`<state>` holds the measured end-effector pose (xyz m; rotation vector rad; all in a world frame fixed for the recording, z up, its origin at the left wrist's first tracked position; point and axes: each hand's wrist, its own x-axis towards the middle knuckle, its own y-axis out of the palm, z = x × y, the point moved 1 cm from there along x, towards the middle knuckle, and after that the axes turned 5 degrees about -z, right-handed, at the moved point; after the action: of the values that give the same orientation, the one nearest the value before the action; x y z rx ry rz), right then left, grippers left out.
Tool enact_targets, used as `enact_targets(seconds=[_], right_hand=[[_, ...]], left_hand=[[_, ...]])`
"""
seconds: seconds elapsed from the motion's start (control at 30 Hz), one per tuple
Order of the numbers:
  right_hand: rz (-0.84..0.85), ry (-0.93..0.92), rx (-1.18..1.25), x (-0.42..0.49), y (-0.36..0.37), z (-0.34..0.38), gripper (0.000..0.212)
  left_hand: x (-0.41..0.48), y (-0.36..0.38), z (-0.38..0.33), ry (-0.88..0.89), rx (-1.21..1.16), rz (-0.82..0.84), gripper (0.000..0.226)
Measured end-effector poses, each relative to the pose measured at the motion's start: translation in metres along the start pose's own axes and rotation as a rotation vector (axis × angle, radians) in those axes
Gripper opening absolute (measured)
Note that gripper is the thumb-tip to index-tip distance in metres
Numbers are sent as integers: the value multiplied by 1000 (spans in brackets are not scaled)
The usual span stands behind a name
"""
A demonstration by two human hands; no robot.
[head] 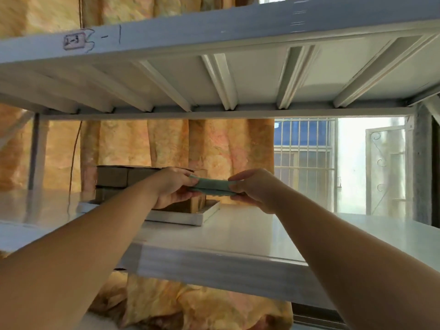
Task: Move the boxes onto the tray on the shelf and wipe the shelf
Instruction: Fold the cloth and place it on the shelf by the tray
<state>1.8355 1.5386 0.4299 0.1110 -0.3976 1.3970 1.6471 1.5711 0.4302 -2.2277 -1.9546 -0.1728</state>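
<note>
While the brown cardboard boxes [119,178] are sitting stacked on the shallow white rectangular tray [190,219], both hands are holding a folded pale-green soft cloth [212,186] in the air above the white painted metal shelf [238,236]. The left hand [173,186] is gripping the cloth's left end and the right hand [252,189] its right end, fingers curled over the folds. The cloth is likely handling as light, limp and easy to grip, so it is best taken bunched flat under one palm for wiping. The box-moving step is looking complete, and the bare shelf beside the tray is awaiting the wipe.
</note>
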Motion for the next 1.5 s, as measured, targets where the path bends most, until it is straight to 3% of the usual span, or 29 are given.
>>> enact_targets(seconds=[0.1,0.3,0.43,0.6,0.67,0.8,0.93,1.03,1.1,1.2,1.27,1.33,1.4,1.5], right_hand=[[46,-2,-18,5,30,-1,32],[21,3,-293,18,91,2,19],[-32,-69,-748,31,111,-5,7],[-103,13,-1297,48,122,-23,40],[-114,43,-1269,52,121,-27,39],[-92,64,-984,46,115,-26,21],[-79,7,-1119,35,112,-26,37],[-22,20,-1057,40,108,-34,30],[-104,40,-943,46,106,-41,35],[-224,64,-1002,53,106,-45,59],[-197,56,-1059,54,107,-47,55],[-160,65,-1015,53,106,-46,43],[-117,64,-990,50,105,-42,34],[-98,66,-1023,49,109,-34,46]], left_hand=[[0,-36,4,-15,49,7,20],[21,-95,22,28,356,4,8],[33,-106,30,107,591,32,12],[33,-106,41,182,798,13,26],[35,-108,49,159,743,-29,30],[31,-109,54,176,705,-95,32],[27,-109,56,232,815,-155,41],[28,-110,57,233,804,-167,30],[29,-111,58,240,788,-182,24],[26,-111,58,335,838,-209,15],[22,-108,57,455,919,-205,9],[21,-104,57,562,1024,-185,22],[20,-102,55,575,1096,-161,27],[18,-101,53,538,1117,-135,29]])
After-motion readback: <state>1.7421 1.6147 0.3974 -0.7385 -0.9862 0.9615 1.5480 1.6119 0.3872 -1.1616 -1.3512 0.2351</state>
